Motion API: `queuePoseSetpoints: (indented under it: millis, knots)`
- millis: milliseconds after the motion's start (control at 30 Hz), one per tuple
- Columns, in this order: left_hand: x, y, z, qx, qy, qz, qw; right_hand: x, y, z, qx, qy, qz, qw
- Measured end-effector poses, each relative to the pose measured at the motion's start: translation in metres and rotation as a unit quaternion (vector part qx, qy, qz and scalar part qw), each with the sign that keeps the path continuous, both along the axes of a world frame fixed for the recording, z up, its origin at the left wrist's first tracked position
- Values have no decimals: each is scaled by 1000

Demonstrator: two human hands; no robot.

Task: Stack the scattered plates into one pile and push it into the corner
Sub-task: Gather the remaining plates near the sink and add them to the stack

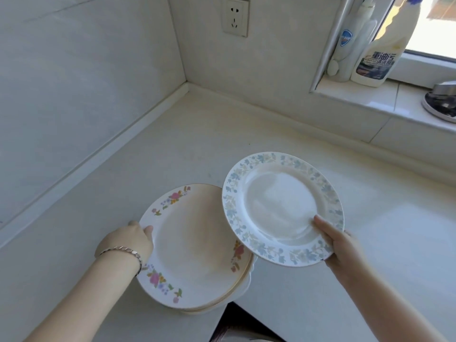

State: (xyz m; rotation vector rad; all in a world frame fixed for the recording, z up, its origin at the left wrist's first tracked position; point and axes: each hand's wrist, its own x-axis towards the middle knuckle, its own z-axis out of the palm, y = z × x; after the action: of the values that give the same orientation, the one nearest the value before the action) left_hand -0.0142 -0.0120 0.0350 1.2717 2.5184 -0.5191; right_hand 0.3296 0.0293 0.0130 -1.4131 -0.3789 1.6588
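Left hand (130, 239) was at the pile (222, 301) of round china plates, thumb hooked over the left rim of the top one, a white plate with pink flower sprays (195, 245). The other fingers were hidden behind the rim, so how many plates they held could not be told. At least two more rims showed beneath it, one gold-edged. The pile sat at the near edge of the pale stone countertop (271, 134), its front hanging over the edge, well apart from the corner (187, 82) where the tiled walls met.

Right hand (338, 245) had the round white plate with a blue-and-green flowered border (281, 208), thumb flat on its face, fingers underneath, gripping the near-right rim. This blue-bordered plate was up in the air, tilted, its left edge overlapping the right side of the pile.

A thin silver bracelet (123, 250) circled the left wrist. On the back wall was a white wall socket (235, 16). Two white plastic cleaner bottles (380, 50) stood on the tiled window sill (370, 99), with a shiny metal object (441, 99) further right.
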Motion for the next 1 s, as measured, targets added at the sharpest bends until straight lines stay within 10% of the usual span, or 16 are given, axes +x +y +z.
queuePoseSetpoints:
  millis: [200,333,500,1000]
  knots:
    - [-2,-16,-7,131,-88,40,987,-8,-4,8,31,-36,21,999]
    - [6,-35,-22,342,-356,158,855,-22,-4,15,44,-63,61,995]
    - [18,-35,-19,427,-425,272,750,-49,-6,11,13,-61,129,990]
    - [13,-34,-29,451,-463,287,707,-88,-14,4,154,-286,250,912]
